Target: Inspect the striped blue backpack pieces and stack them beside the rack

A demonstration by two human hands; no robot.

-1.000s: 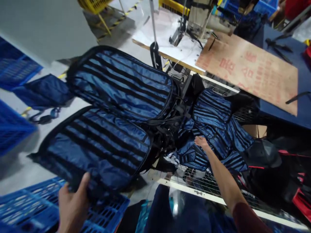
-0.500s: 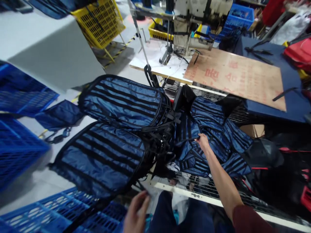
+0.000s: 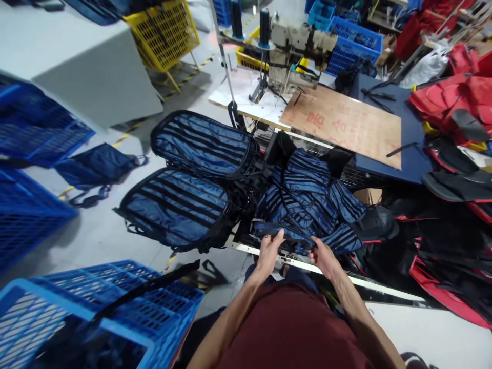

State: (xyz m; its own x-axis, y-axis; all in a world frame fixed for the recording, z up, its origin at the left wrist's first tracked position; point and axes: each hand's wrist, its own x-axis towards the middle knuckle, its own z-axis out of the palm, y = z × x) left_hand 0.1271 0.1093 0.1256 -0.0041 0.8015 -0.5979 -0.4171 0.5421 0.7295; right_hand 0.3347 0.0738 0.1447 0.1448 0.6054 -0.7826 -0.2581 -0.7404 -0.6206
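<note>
A blue fabric panel with black edging (image 3: 294,236) is stretched between my two hands at the near edge of the pile. My left hand (image 3: 270,250) pinches its left part, thumb on top. My right hand (image 3: 323,256) grips the right end, with its fingertips partly hidden under the edge. Just beyond lies a heap of blue panels with black stripes (image 3: 307,171), overlapping on a wire rack with a white frame (image 3: 251,249). To the left, beside the heap, two blue striped backpack bodies (image 3: 180,205) lie with black straps bunched at their right ends.
A sewing machine (image 3: 292,38) stands behind the heap, with a brown board (image 3: 346,125) to its right. Blue crates (image 3: 126,287) fill the lower left. Black and red bag parts (image 3: 434,266) lie at the right. A blue bag (image 3: 98,165) rests on the floor.
My right hand has drawn a panel from the heap toward me. My left hand has risen from near my lap and taken hold of it. The view has shifted.
</note>
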